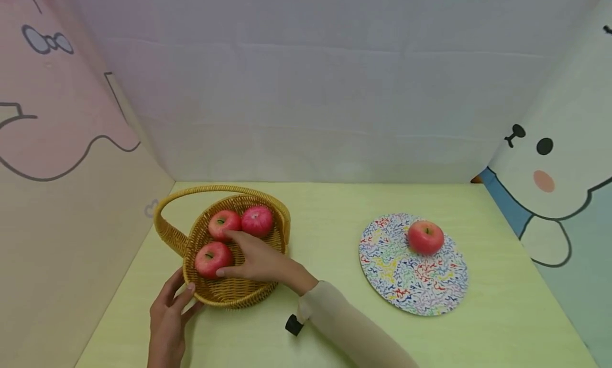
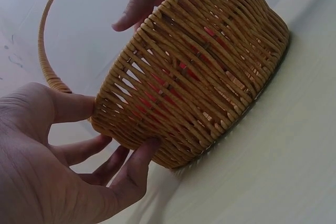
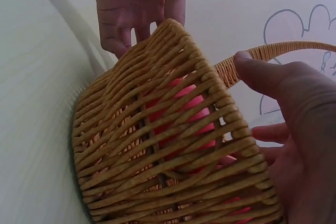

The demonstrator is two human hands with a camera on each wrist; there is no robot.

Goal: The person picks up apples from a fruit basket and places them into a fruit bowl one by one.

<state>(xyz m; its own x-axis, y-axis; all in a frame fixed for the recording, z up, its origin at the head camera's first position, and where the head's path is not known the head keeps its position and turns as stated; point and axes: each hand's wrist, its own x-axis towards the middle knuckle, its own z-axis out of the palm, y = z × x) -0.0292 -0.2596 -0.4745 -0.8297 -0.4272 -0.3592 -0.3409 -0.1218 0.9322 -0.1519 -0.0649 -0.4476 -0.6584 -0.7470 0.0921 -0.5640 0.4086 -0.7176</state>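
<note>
A wicker basket (image 1: 236, 293) with a tall arched handle stands at the left of the table. In it lie a red apple (image 1: 212, 259) nearest the left hand, a second apple (image 1: 223, 224) behind it, and a darker pink round fruit (image 1: 257, 221). My left hand (image 1: 168, 309) holds the basket's near left side, thumb and fingers against the wicker (image 2: 189, 77). Over the basket reaches my right hand (image 1: 258, 256), thumb and fingers spread around the right side of the nearest apple. In the right wrist view the thumb (image 3: 262, 72) stands out above the rim, with the other fingertips hidden.
A round board (image 1: 397, 272) with a colourful squiggle pattern lies on the right of the table (image 1: 325, 224), bearing one red apple (image 1: 425, 238). Printed panels (image 1: 550, 171) border the sides, and a pale wall sheet (image 1: 311, 102) hangs behind.
</note>
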